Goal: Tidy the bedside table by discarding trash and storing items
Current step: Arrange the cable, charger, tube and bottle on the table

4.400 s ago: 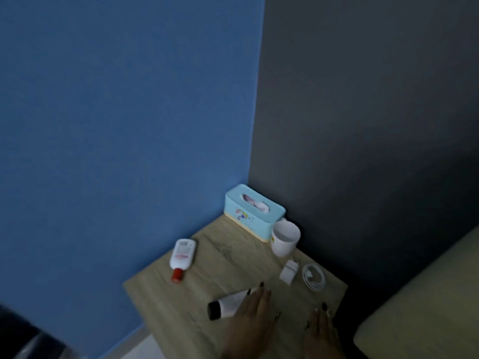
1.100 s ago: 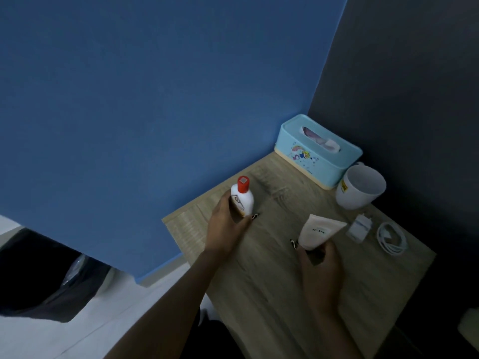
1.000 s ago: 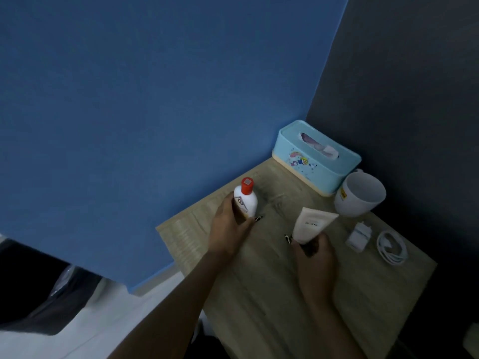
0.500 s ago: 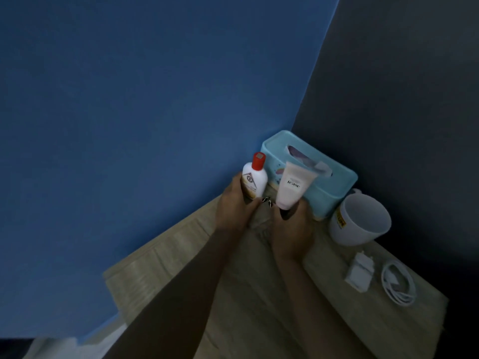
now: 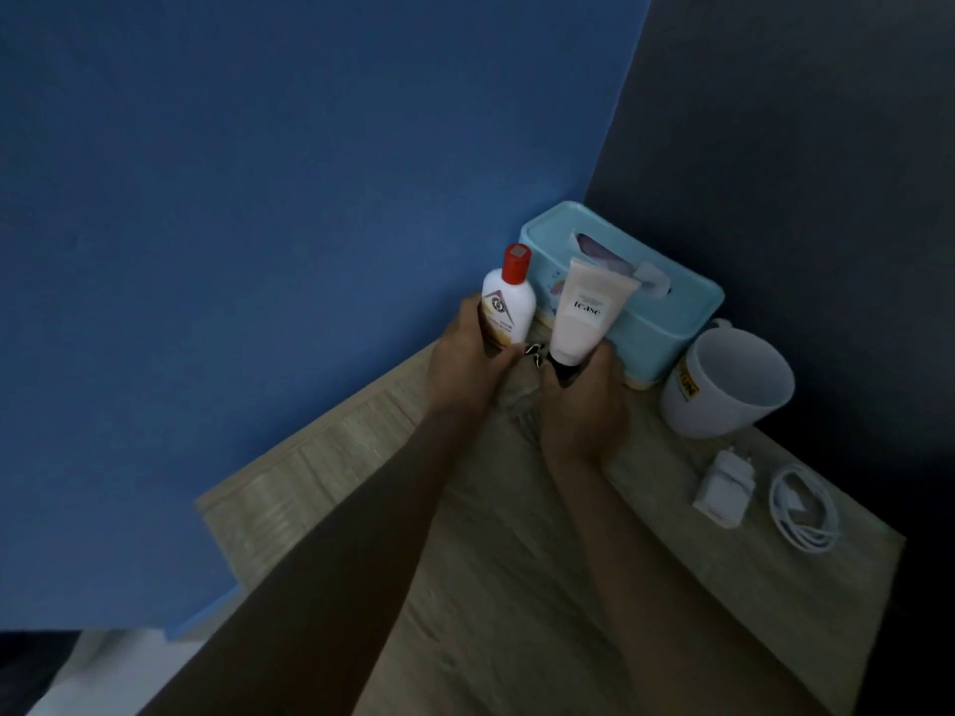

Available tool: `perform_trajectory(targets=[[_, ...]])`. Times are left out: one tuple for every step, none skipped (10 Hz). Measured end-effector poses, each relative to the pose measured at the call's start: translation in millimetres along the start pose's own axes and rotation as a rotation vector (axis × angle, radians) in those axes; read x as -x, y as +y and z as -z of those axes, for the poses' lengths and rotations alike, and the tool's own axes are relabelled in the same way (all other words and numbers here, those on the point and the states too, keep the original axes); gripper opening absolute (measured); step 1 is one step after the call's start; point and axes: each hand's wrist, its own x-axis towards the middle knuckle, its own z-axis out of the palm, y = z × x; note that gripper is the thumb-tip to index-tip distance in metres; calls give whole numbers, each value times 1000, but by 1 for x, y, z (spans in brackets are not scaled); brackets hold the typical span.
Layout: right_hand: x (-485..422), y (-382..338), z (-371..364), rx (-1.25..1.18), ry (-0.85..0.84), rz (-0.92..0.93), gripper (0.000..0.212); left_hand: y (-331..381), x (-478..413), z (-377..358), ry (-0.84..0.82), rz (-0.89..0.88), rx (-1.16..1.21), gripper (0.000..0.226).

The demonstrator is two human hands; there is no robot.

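Standing two toiletries upright at the back-left of the bedside table [image 5: 517,560] looked like the step in hand: storing, not binning. L hand [image 5: 465,364] was wrapped round the lower half of a white bottle [image 5: 509,307] w/ a red squarish cap. R hand [image 5: 584,400] gripped a pale tube [image 5: 586,315] by its dark cap end, flat crimped end up. Both stood just in front of the light-blue tissue box [image 5: 666,312], the bottle nearer the blue wall [image 5: 310,198]. Fingers hid the bases, so I couldn't tell if they touched the top. Next move prob. called for setting each down level, then a gentle release, as the tube would likely tip on its narrow cap. Bottle: smooth hard plastic, rounded shoulders. Tube: soft, matte, tapering. Table: pale wood-grain. Off to the right sat a glossy white mug [image 5: 728,390], a blocky charger plug [image 5: 723,490] & a coiled cable [image 5: 803,509].
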Motion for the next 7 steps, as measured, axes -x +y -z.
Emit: perform_trajectory(targets=[[1,0,-1,11,0,5,43,1,1,1,4,-4,-4,67],[1,1,-1,11,9,4,44,0,1,1,3,-3,-1,68],[1,2,1,-67,14,-18,46,1,2,1,-7,3,16,69],[3,2,3,-136,20,-48,59,1,5,-2,-8,10,45,70],[3,-2,2,-157,36,-71,73,5,5,3,-33,43,87,73],[8,-6,5,-189,42,-131,72,6,12,12,-103,101,169,85],[21,-10,11,-170,-27,-173,69,10,35,38,-208,189,173,90]])
